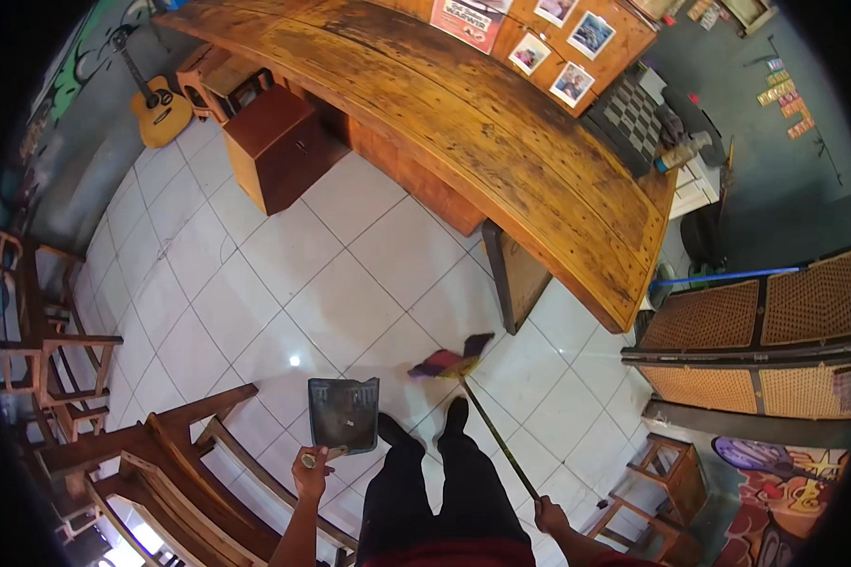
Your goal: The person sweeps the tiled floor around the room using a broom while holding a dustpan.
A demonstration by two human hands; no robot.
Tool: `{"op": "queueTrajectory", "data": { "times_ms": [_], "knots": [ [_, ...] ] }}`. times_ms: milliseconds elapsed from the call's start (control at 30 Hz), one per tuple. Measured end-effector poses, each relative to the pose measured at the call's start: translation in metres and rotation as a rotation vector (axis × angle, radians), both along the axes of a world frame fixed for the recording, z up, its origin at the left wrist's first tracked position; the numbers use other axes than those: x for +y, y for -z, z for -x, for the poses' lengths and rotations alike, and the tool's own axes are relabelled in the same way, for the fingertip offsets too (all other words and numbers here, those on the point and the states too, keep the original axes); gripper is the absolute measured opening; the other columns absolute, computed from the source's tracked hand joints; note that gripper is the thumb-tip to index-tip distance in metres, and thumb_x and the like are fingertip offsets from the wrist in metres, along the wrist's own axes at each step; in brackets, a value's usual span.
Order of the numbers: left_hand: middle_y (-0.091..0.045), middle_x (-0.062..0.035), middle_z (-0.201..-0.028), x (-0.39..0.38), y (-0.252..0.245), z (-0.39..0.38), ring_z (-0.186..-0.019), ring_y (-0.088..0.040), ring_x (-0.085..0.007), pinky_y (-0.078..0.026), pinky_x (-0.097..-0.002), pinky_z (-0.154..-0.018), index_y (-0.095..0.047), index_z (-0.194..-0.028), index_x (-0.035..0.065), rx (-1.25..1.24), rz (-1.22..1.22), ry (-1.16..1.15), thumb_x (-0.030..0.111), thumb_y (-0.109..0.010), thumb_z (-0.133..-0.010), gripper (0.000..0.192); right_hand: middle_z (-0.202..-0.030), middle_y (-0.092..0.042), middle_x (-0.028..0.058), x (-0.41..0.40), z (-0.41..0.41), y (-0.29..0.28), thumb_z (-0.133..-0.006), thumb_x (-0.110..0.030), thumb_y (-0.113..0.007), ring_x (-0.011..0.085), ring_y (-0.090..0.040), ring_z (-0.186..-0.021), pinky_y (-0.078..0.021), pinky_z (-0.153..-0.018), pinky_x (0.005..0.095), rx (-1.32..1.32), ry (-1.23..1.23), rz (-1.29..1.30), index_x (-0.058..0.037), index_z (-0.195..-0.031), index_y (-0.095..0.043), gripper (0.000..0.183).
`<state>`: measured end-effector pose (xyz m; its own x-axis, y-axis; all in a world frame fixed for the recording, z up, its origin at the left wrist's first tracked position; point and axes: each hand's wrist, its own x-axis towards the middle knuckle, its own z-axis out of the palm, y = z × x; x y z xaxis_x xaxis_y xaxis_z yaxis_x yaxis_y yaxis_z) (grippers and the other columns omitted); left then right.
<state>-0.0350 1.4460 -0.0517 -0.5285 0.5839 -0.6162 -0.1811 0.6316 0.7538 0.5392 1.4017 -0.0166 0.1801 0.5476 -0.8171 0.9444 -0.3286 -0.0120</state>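
My left hand (pixel 310 473) grips the short handle of a dark dustpan (pixel 343 414) in front of my left leg. A small pale scrap (pixel 349 423) lies in the pan. In my right hand (pixel 551 515) is the long, thin stick of a broom (pixel 502 443), slanting down and forward. Its head, a spread of purple, red and yellow fabric-like pieces (pixel 454 361), is just ahead of my feet, over the white tiled floor (pixel 379 283). Whether the broom head touches the tiles, I cannot tell.
A long wooden counter (pixel 468 149) crosses the front, with a brown wooden box (pixel 276 152) beside it. An acoustic guitar (pixel 162 113) leans at the far left. A wooden bench (pixel 177 489) stands near my left. Wooden stools (pixel 670 478) and a woven-panel screen (pixel 709 315) are at right.
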Motion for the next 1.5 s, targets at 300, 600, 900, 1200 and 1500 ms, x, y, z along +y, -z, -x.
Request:
{"op": "queueTrajectory", "data": {
  "times_ms": [300,600,900,1200,1500],
  "knots": [
    [-0.068,-0.0100,-0.102,-0.036,0.011,-0.020,-0.062,-0.067,-0.0156,-0.051,-0.0249,-0.052,-0.054,-0.086,0.0045,-0.019,-0.024,-0.066,0.020,-0.071,-0.088,0.023,-0.091,-0.064,0.0307,0.246,0.168,0.155,-0.101,-0.034,-0.035,0.0492,-0.063,-0.085,-0.0502,-0.075,0.0591,0.105,-0.223,-0.220,-0.0086,-0.116,-0.043,0.031],
    [-0.067,-0.0108,-0.102,-0.063,-0.003,-0.050,-0.062,-0.063,-0.0124,-0.050,-0.0239,-0.052,-0.055,-0.086,0.0040,0.028,0.011,-0.174,0.015,-0.069,-0.089,0.018,-0.123,-0.057,0.0186,0.225,0.118,0.184,-0.098,-0.027,-0.038,0.0385,-0.063,-0.103,-0.0517,-0.087,0.0486,-0.091,-0.620,0.129,-0.0036,-0.124,-0.049,0.036],
    [-0.067,-0.0098,-0.103,-0.114,0.000,-0.140,-0.062,-0.064,-0.0135,-0.048,-0.0249,-0.052,-0.053,-0.084,0.0042,0.068,0.014,-0.501,0.011,-0.068,-0.089,0.017,-0.081,-0.064,0.0329,0.164,-0.062,0.034,-0.100,-0.037,-0.036,0.0503,-0.064,-0.077,-0.0495,-0.069,0.0610,0.005,-0.545,0.099,-0.0057,-0.109,-0.043,0.033],
    [-0.065,-0.0102,-0.100,-0.160,-0.003,-0.236,-0.064,-0.064,-0.0152,-0.052,-0.0259,-0.054,-0.054,-0.082,0.0030,0.022,0.023,-0.798,0.013,-0.068,-0.089,0.019,-0.082,-0.065,0.0287,0.288,0.264,0.200,-0.101,-0.038,-0.035,0.0481,-0.064,-0.077,-0.0519,-0.067,0.0578,0.355,-0.978,-0.280,-0.0049,-0.115,-0.044,0.037],
    [-0.066,-0.0094,-0.101,-0.195,-0.014,-0.274,-0.065,-0.063,-0.0145,-0.052,-0.0262,-0.056,-0.055,-0.082,0.0023,-0.047,0.091,-0.955,0.013,-0.067,-0.091,0.019,-0.106,-0.063,0.0266,0.295,0.214,0.209,-0.100,-0.034,-0.037,0.0446,-0.063,-0.097,-0.0512,-0.083,0.0525,0.173,-1.343,-0.080,-0.0032,-0.130,-0.041,0.043]
  ]
}}
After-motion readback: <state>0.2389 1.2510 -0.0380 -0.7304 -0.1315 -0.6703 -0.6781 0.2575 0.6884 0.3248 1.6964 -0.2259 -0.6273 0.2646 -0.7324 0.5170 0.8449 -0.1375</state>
